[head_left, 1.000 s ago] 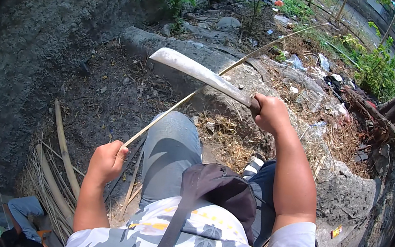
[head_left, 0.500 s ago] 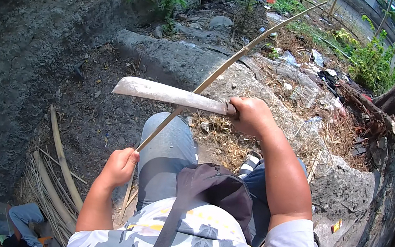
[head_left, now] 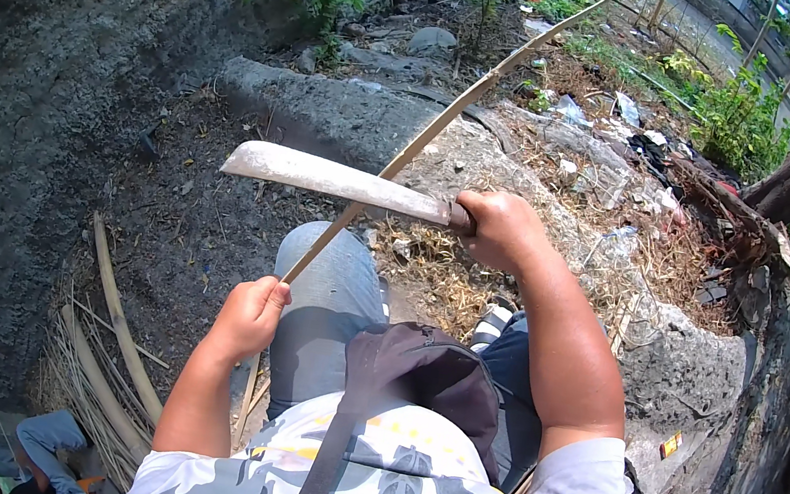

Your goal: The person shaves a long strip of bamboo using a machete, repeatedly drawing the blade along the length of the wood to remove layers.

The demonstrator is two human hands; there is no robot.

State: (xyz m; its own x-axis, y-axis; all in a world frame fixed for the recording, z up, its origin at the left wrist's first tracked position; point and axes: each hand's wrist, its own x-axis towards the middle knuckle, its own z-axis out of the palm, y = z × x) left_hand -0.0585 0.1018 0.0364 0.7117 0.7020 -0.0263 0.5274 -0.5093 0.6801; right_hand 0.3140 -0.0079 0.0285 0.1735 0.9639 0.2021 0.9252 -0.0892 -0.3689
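My left hand is closed round the near end of a long, thin bamboo strip, which slants away up to the right. My right hand grips the dark handle of a machete. Its broad, pale blade points left and lies across the strip, covering a short stretch of it a little beyond my left knee. Whether the blade's edge touches the strip I cannot tell. The strip passes above my jeans-covered left knee.
Bent bamboo pieces and thin strips lie at the lower left. A rough wall rises on the left. Ahead is a concrete slab, with litter and dry grass to its right. A dark bag rests on my lap. Another person's leg shows at lower left.
The machete blade has tilted slightly, its tip a little higher and its handle end about level. My left hand and the strip's lower end shift slightly right. Both grips stay the same.
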